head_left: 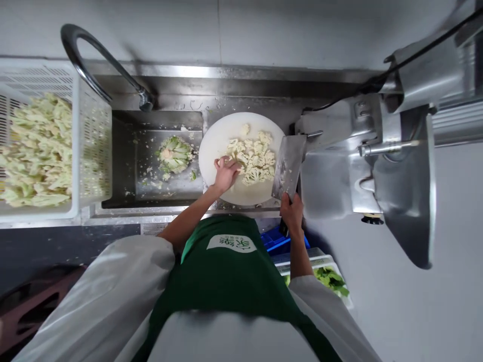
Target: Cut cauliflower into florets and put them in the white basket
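Observation:
Cut cauliflower florets (257, 158) lie in a loose pile on a round white cutting board (212, 133), with one small piece apart near the back. My left hand (226, 173) is at the pile's left edge, fingers bent and apart, its thumb side touching the florets. In my right hand (292, 211) is a cleaver (289, 166), gripped by its dark handle. Its broad blade lies over the board's right edge, away from the pile, with small white bits stuck to it. To the left, a leafy cauliflower head (174, 155) rests in the sink.
A steel sink (151, 193) with scattered crumbs adjoins the board, a curved faucet (101, 48) arching over its left side. Beyond stands a white crate (94, 151) of cauliflower pieces. A metal slicing machine (332, 171) is close on the right. Below sits a basket of green leaves (332, 280).

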The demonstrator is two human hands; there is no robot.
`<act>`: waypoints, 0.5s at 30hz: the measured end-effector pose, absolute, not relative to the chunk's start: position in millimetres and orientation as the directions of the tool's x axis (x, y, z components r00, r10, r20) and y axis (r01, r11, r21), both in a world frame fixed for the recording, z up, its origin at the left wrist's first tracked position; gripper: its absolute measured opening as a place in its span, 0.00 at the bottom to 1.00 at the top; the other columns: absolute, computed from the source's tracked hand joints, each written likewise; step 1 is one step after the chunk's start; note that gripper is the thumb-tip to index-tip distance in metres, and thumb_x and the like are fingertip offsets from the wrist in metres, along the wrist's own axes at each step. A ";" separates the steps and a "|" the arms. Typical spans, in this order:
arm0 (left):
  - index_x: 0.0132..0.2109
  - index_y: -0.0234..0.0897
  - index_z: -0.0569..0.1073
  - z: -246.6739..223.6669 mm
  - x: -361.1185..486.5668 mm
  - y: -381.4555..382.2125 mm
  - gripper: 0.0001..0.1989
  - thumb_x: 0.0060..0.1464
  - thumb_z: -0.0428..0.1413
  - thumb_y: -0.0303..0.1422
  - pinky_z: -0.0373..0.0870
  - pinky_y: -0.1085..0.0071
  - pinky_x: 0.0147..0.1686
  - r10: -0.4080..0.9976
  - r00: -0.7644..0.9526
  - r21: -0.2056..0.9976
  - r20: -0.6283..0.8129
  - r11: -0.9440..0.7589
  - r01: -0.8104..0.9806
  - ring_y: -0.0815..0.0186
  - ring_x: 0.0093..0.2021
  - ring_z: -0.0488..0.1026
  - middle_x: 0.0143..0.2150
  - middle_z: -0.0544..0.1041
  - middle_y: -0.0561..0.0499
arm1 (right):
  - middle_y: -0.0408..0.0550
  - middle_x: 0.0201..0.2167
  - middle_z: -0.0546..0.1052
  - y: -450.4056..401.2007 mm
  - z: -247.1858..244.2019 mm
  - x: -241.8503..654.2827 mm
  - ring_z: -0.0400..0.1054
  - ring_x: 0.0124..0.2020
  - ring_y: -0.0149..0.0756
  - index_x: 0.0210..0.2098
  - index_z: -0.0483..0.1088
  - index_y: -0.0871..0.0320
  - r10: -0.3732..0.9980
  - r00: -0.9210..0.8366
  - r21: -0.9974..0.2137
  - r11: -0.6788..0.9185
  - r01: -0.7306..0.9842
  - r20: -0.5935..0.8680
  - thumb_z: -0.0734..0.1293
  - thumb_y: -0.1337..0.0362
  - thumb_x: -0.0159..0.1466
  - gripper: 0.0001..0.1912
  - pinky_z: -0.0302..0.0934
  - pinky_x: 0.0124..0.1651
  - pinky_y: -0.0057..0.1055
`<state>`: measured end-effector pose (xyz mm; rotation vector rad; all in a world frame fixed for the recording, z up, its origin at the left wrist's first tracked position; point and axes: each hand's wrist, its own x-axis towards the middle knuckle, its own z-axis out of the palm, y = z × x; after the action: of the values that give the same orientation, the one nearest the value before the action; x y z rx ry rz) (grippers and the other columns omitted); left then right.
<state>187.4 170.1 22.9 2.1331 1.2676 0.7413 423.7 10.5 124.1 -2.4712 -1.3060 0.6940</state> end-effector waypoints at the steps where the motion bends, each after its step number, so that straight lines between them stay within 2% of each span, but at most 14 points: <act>1: 0.43 0.43 0.79 24.8 185.3 172.8 0.08 0.57 0.61 0.27 0.51 0.30 0.59 0.894 0.405 0.688 0.192 -0.416 0.595 0.40 0.59 0.64 0.44 0.79 0.42 | 0.56 0.34 0.79 7.1 122.5 421.2 0.73 0.36 0.44 0.45 0.72 0.60 0.822 0.488 -0.443 -0.570 0.692 -0.295 0.53 0.53 0.73 0.22 0.62 0.38 0.34; 4: 0.44 0.42 0.79 39.4 180.1 174.4 0.06 0.59 0.62 0.30 0.58 0.35 0.58 0.901 0.364 0.704 0.234 -0.416 0.575 0.45 0.55 0.67 0.43 0.79 0.44 | 0.57 0.37 0.80 -0.4 120.4 414.2 0.73 0.39 0.45 0.44 0.72 0.59 0.807 0.496 -0.438 -0.591 0.677 -0.321 0.55 0.55 0.72 0.19 0.61 0.40 0.33; 7: 0.46 0.42 0.78 60.3 172.3 167.4 0.06 0.63 0.60 0.35 0.72 0.53 0.50 0.926 0.285 0.796 0.248 -0.362 0.485 0.55 0.47 0.73 0.44 0.78 0.46 | 0.59 0.36 0.80 -6.6 122.0 407.8 0.73 0.39 0.46 0.44 0.72 0.60 0.814 0.463 -0.382 -0.576 0.722 -0.352 0.55 0.56 0.73 0.19 0.59 0.40 0.34; 10: 0.48 0.41 0.77 68.6 151.1 154.2 0.10 0.63 0.60 0.39 0.76 0.66 0.40 0.962 0.146 0.860 0.229 -0.271 0.433 0.62 0.42 0.75 0.45 0.76 0.46 | 0.57 0.33 0.80 -13.3 127.0 398.8 0.74 0.35 0.46 0.47 0.71 0.61 0.841 0.380 -0.330 -0.510 0.795 -0.385 0.54 0.56 0.74 0.19 0.56 0.37 0.34; 13: 0.47 0.38 0.77 54.0 119.9 136.9 0.14 0.60 0.63 0.42 0.76 0.69 0.38 0.983 -0.001 0.877 0.182 -0.162 0.452 0.65 0.37 0.74 0.41 0.76 0.48 | 0.55 0.32 0.80 -18.1 132.3 384.9 0.73 0.32 0.44 0.48 0.71 0.61 0.873 0.224 -0.322 -0.382 0.866 -0.434 0.54 0.58 0.75 0.18 0.53 0.35 0.33; 15: 0.45 0.37 0.78 37.9 102.0 125.0 0.14 0.59 0.64 0.43 0.77 0.68 0.38 0.991 -0.033 0.886 0.129 -0.100 0.453 0.66 0.34 0.74 0.38 0.76 0.49 | 0.54 0.32 0.80 -18.1 134.4 373.1 0.73 0.32 0.41 0.47 0.70 0.61 0.876 0.101 -0.325 -0.280 0.904 -0.472 0.53 0.59 0.76 0.17 0.52 0.35 0.32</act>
<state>102.0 125.0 37.9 1.6132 1.5402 1.0876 373.1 -18.1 134.4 -2.3650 -1.9125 0.9548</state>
